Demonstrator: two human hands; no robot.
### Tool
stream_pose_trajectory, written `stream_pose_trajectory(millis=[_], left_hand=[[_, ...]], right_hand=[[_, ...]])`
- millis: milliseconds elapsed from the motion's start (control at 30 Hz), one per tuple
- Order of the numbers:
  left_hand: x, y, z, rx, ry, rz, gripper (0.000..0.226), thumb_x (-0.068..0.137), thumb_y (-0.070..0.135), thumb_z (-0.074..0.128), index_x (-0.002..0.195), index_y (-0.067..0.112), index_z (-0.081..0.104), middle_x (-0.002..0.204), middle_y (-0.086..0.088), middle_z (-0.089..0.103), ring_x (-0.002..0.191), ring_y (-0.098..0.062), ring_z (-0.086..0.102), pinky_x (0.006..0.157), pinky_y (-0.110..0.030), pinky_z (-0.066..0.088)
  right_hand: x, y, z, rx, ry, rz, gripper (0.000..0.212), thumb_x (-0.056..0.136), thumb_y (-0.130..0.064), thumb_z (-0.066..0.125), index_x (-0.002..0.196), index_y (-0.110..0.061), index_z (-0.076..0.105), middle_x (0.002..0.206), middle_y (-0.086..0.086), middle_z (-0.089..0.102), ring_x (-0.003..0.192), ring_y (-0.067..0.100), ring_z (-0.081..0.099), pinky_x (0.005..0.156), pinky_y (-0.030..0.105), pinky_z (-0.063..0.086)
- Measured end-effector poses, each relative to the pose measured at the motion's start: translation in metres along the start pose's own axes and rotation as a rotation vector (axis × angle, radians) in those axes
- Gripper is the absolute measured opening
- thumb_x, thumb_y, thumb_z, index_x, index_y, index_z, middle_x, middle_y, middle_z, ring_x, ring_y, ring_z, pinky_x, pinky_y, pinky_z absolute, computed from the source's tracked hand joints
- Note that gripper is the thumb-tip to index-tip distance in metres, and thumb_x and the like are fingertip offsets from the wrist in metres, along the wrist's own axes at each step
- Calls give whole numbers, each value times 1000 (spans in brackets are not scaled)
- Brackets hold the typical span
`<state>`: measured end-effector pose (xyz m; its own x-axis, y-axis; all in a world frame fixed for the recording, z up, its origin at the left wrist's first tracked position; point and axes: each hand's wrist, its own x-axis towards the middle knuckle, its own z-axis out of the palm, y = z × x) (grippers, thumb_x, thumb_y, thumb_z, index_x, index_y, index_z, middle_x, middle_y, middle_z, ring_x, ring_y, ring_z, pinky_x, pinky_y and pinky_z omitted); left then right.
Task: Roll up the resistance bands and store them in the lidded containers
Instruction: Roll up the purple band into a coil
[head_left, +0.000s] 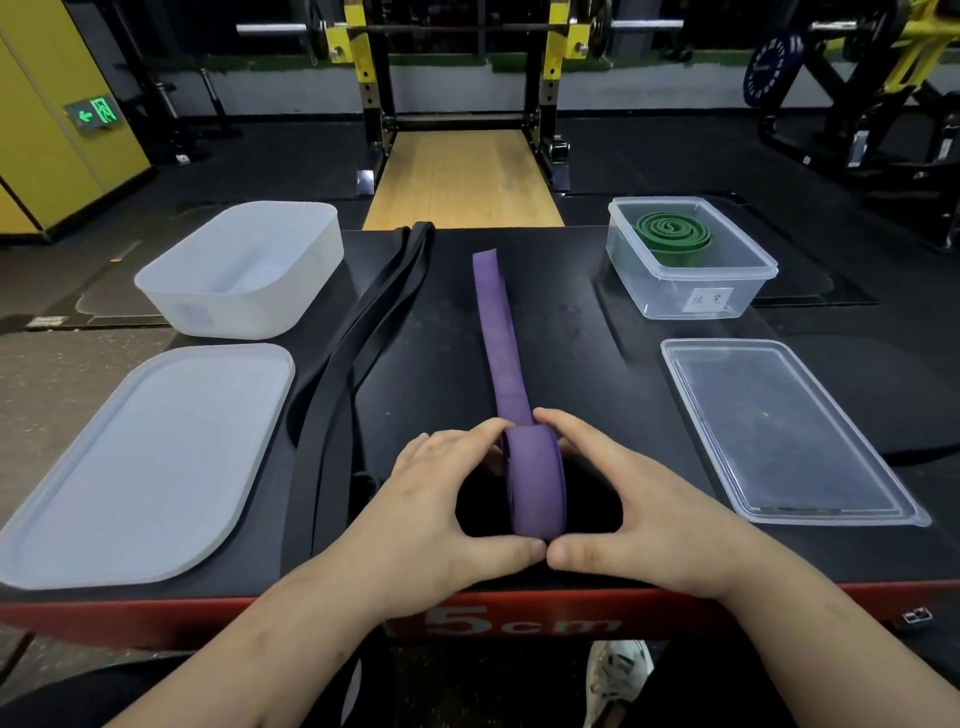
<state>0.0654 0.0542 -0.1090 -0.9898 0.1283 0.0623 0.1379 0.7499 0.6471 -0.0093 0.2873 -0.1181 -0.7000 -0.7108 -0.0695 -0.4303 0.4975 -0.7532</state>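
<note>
left hand (441, 501) and right hand (641, 501) grip the purple band roll (535, 483) between them; its tail runs straight ahead. next, roll forward.

Purple band (535, 483): matt, smooth, rubbery-looking; the flat length looks faintly dusty.
Black band (363, 332): matt, smooth, rubbery-looking.
Green band (672, 231): matt, rubbery-looking.
Frosted container (239, 270), far left corner: milky translucent plastic, satin finish.
Frosted lid (140, 467), near left corner: the same milky plastic, smooth, with a soft sheen.
Clear container (691, 291), far right corner: transparent glossy plastic.
Label (706, 300): white paper on the clear container's near wall.
Clear lid (779, 431), right edge: transparent glossy plastic, lightly scuffed.
Platform top (571, 322): black, matt, with pale smudges.
Front edge (208, 613): red, shinier.
Floor strip (462, 182): pale, smooth wood.
</note>
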Motion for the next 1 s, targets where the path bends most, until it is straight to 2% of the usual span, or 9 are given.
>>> stream_pose_trajectory(millis=[133,233,300,500,567,700,833,1000], left_hand=[[0,-1,0,-18,-17,-18,94,71,69,76,149,54,26,137,32,41,136,13,24,122,-37,27],[-1,0,-1,-33,-47,-35,103,68,68,79,148,61,15,142,32,37,140,11,21,124,-39,23],[-1,2,-2,-41,-53,-38,106,68,63,81,146,66,10,141,30,38,137,16,20,125,-39,21],[-1,7,-3,-20,-45,-26,92,72,60,80,144,59,22,129,33,45,124,28,20,123,-40,22],[-1,7,-3,-22,-33,-28,92,71,62,80,144,58,25,129,32,46,124,27,21,123,-40,23],[0,4,-2,-36,-16,-41,94,67,71,75,146,56,26,129,30,48,127,22,26,122,-40,25],[-1,2,-2,-47,-56,-48,94,69,72,75,147,56,25,131,33,43,131,19,24,123,-41,25],[1,0,-5,-16,-113,-37,105,67,71,80,152,52,20,136,48,24,137,17,18,124,-38,23]], right_hand=[[2,0,1,-8,25,-22,98,72,-70,79,153,-59,25,150,-31,41,147,-2,34,122,39,33],[3,1,-1,-3,30,-20,91,76,-70,75,154,-54,29,149,-28,42,147,0,35,121,39,33],[4,2,-2,10,25,-11,89,78,-69,73,154,-54,31,149,-27,43,146,0,36,121,38,34],[5,2,1,40,50,-6,89,77,-72,71,155,-47,36,150,-23,47,145,3,40,121,39,35],[4,2,0,36,52,-13,88,76,-70,74,153,-49,37,149,-26,47,144,0,41,120,37,36],[-1,0,-6,12,22,-4,98,67,-64,86,143,-73,25,149,-40,39,142,-14,34,119,27,33],[0,0,-2,41,18,-3,103,68,-56,91,150,-62,30,154,-27,44,146,-2,37,122,39,33],[2,0,-4,50,38,-6,92,69,-63,86,149,-55,40,149,-25,50,141,-1,45,118,38,38]])
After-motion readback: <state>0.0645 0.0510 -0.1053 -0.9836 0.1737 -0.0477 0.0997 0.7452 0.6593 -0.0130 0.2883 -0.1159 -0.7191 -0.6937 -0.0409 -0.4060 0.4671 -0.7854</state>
